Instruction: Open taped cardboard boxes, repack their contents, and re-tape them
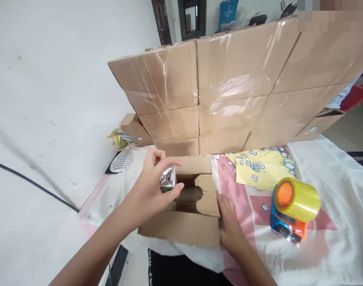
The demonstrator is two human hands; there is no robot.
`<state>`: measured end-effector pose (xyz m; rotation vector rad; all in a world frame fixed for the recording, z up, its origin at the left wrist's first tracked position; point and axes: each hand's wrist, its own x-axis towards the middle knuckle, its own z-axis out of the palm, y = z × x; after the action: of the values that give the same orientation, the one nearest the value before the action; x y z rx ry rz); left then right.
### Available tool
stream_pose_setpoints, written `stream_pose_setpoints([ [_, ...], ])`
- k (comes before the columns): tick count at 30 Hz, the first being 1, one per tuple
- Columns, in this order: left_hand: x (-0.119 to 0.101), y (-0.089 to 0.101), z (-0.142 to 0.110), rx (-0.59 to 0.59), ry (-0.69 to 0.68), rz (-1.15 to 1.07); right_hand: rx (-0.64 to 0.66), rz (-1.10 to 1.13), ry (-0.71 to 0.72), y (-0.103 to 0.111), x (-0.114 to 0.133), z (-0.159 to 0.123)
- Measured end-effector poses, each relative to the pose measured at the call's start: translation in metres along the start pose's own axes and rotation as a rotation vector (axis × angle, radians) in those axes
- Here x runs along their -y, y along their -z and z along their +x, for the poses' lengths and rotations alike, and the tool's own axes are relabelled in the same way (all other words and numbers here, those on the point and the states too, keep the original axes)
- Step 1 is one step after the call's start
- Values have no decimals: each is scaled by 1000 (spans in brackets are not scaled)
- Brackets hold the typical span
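Note:
An open cardboard box (181, 228) with raised flaps sits on the cloth in front of me. Over its left end is my left hand (153, 180), thumb and fingers apart in a curve. A shiny silver item with a green edge (168, 178) shows between thumb and fingers, at the left part of the opening; its kind is unclear. My right hand (230, 222) holds the box by its right side, fingers along the wall and thumb hidden. A cut-out notch shows in the inner flap.
A wall of taped cartons (229, 87) rises behind the box. To the right are a tape dispenser (288, 226) with a yellow tape roll (306, 200) and a yellow sheet with small stickers (253, 171). A white wall (50, 99) borders the left.

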<state>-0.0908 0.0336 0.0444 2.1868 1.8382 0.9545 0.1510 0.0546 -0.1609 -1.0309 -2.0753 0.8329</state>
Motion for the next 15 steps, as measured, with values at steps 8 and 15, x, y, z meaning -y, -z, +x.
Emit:
stream_pose_setpoints([
  [8, 30, -23, -1, 393, 128, 210, -2, 98, -32, -1, -9, -4],
  [15, 42, -63, 10, 952, 163, 457, 39, 94, -69, 4, -1, -2],
])
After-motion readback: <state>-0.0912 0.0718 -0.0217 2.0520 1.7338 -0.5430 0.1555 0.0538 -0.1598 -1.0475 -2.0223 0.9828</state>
